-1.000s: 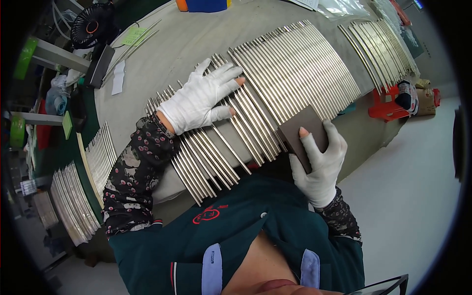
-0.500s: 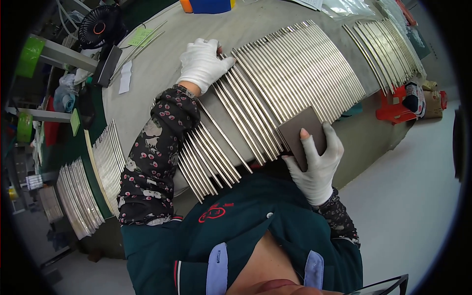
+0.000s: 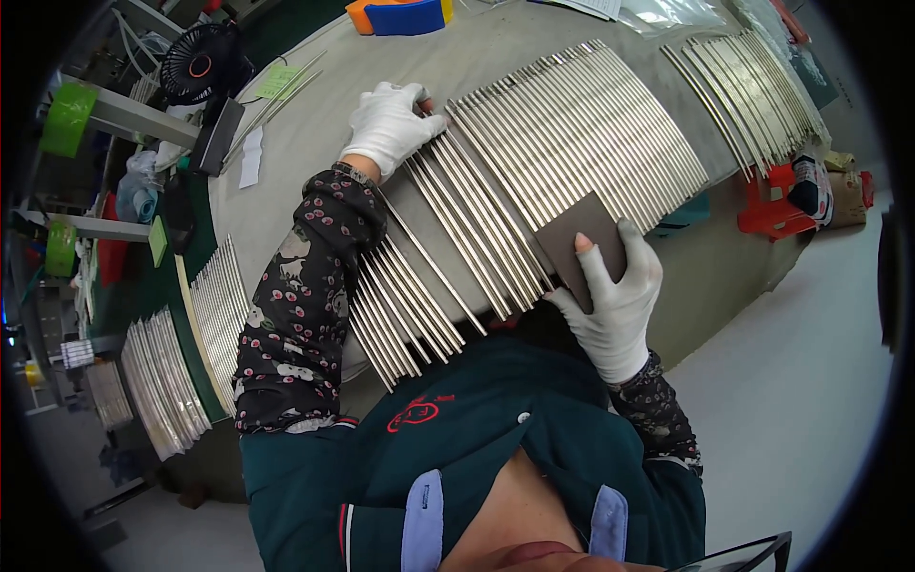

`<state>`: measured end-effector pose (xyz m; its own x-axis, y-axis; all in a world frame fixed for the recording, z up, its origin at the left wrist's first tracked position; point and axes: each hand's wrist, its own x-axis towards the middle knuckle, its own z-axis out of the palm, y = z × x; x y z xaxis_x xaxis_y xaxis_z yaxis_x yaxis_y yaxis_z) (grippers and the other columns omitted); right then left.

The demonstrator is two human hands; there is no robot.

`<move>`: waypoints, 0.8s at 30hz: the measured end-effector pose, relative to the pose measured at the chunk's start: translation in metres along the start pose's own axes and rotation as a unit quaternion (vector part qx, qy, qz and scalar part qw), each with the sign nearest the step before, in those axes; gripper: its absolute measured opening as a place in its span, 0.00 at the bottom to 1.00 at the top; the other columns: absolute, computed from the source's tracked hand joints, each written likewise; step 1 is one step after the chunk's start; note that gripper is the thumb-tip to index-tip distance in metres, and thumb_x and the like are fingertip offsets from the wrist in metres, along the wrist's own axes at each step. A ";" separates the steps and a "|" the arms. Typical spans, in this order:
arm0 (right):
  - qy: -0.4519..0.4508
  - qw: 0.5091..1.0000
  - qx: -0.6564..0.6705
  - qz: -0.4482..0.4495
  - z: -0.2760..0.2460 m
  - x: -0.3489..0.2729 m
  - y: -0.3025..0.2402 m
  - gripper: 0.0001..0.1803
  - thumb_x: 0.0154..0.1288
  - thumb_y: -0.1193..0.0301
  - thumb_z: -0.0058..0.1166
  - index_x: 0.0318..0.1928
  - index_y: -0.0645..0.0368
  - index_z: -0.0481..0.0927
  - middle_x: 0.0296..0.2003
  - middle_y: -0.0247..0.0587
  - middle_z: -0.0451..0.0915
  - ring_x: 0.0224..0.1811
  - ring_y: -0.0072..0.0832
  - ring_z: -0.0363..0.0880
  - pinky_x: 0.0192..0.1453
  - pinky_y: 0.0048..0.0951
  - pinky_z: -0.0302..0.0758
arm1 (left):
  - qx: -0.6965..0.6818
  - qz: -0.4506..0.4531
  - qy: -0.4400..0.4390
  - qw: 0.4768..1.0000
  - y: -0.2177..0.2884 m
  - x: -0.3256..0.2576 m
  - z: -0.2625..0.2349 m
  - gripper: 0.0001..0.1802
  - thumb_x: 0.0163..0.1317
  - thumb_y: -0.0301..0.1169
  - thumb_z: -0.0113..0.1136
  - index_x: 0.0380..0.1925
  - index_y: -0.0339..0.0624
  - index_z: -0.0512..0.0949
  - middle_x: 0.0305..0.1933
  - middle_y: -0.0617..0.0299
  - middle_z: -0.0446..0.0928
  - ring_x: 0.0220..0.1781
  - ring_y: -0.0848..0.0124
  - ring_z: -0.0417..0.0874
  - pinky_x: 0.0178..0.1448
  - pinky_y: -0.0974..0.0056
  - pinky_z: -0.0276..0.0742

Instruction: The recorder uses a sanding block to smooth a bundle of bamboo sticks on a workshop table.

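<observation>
Rows of thin, shiny metal rods lie side by side across the pale table. My left hand (image 3: 391,126), in a white glove with a bare fingertip showing, is closed over the far ends of a middle group of metal rods (image 3: 472,229); its grip is partly hidden. In my gloved right hand (image 3: 615,310) is a flat brown rectangular pad (image 3: 581,238), held by thumb and fingers. The pad lies over the near ends of rods at the edge of a wide row (image 3: 581,129). Below my left forearm is a smaller group of rods (image 3: 405,305).
More rods (image 3: 753,100) lie at the far right, beside a red stool (image 3: 770,205). At the left are a black fan (image 3: 198,67), a dark box (image 3: 217,136) and further bundles of rods (image 3: 164,381). A blue and orange object (image 3: 405,17) sits at the back.
My right hand and the brown pad have shifted slightly up and left. My left hand has moved a little left at the rods' far ends. The view has tilted slightly.
</observation>
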<state>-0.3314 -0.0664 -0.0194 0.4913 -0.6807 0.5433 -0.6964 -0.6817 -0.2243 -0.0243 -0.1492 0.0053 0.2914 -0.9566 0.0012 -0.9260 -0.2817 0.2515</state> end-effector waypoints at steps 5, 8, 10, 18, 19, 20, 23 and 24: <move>0.009 1.000 0.011 -0.005 0.003 0.000 0.002 0.46 0.31 0.61 0.76 0.58 0.43 0.72 0.59 0.53 0.62 0.56 0.46 0.65 0.53 0.43 0.68 | -0.091 0.000 0.072 0.993 -0.010 0.000 0.011 0.21 0.49 0.48 0.66 0.37 0.47 0.80 0.39 0.59 0.78 0.45 0.60 0.77 0.51 0.59 0.75; 0.022 1.000 0.007 -0.008 0.006 -0.003 0.003 0.47 0.31 0.61 0.76 0.59 0.43 0.72 0.59 0.52 0.62 0.56 0.45 0.64 0.52 0.42 0.68 | -0.326 -0.027 0.060 0.943 0.003 -0.010 0.006 0.18 0.53 0.38 0.66 0.39 0.39 0.76 0.34 0.59 0.77 0.32 0.67 0.78 0.38 0.65 0.76; 0.031 0.999 0.003 -0.009 0.009 -0.005 0.005 0.47 0.31 0.61 0.76 0.60 0.43 0.71 0.59 0.52 0.62 0.56 0.45 0.64 0.52 0.42 0.68 | -0.546 -0.100 0.021 0.831 0.020 -0.022 -0.004 0.16 0.62 0.30 0.60 0.45 0.33 0.69 0.33 0.62 0.73 0.27 0.79 0.75 0.28 0.77 0.70; -0.013 1.000 0.008 0.010 0.003 0.003 0.001 0.43 0.35 0.61 0.75 0.59 0.44 0.72 0.59 0.53 0.62 0.55 0.46 0.64 0.54 0.43 0.67 | -0.686 -0.099 0.026 0.721 0.028 -0.038 -0.002 0.09 0.69 0.32 0.53 0.41 0.38 0.70 0.32 0.61 0.75 0.25 0.80 0.73 0.24 0.78 0.68; -0.012 1.000 0.008 0.009 0.002 0.005 0.002 0.43 0.35 0.61 0.75 0.59 0.44 0.72 0.59 0.53 0.62 0.55 0.46 0.64 0.54 0.43 0.67 | -0.686 -0.099 0.027 0.720 0.028 -0.039 -0.003 0.09 0.69 0.32 0.53 0.41 0.38 0.70 0.32 0.61 0.75 0.25 0.80 0.73 0.24 0.78 0.68; 0.010 0.999 0.028 0.021 0.001 0.006 0.003 0.41 0.38 0.61 0.73 0.58 0.46 0.73 0.59 0.54 0.62 0.55 0.47 0.64 0.55 0.43 0.67 | -0.677 -0.083 0.031 0.731 0.028 -0.039 -0.003 0.08 0.69 0.32 0.53 0.40 0.38 0.70 0.32 0.61 0.76 0.25 0.80 0.73 0.23 0.78 0.68; 0.030 0.997 0.064 0.036 -0.001 0.011 -0.003 0.38 0.42 0.62 0.71 0.58 0.48 0.73 0.58 0.55 0.62 0.54 0.48 0.64 0.57 0.44 0.66 | -0.663 -0.063 0.043 0.745 0.031 -0.042 -0.007 0.08 0.69 0.32 0.53 0.40 0.38 0.70 0.32 0.60 0.76 0.24 0.81 0.73 0.23 0.77 0.69; 0.028 0.996 0.076 0.042 -0.001 0.014 -0.009 0.36 0.44 0.62 0.69 0.58 0.49 0.73 0.58 0.55 0.62 0.54 0.48 0.64 0.58 0.44 0.65 | -0.659 -0.057 0.048 0.748 0.033 -0.041 -0.007 0.09 0.69 0.32 0.53 0.40 0.38 0.70 0.32 0.60 0.76 0.23 0.81 0.74 0.22 0.77 0.69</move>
<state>-0.3187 -0.0697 -0.0087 0.4011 -0.7242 0.5609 -0.6445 -0.6583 -0.3890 -0.0647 -0.1186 0.0205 0.4252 -0.9042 -0.0397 0.1299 0.0176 0.9914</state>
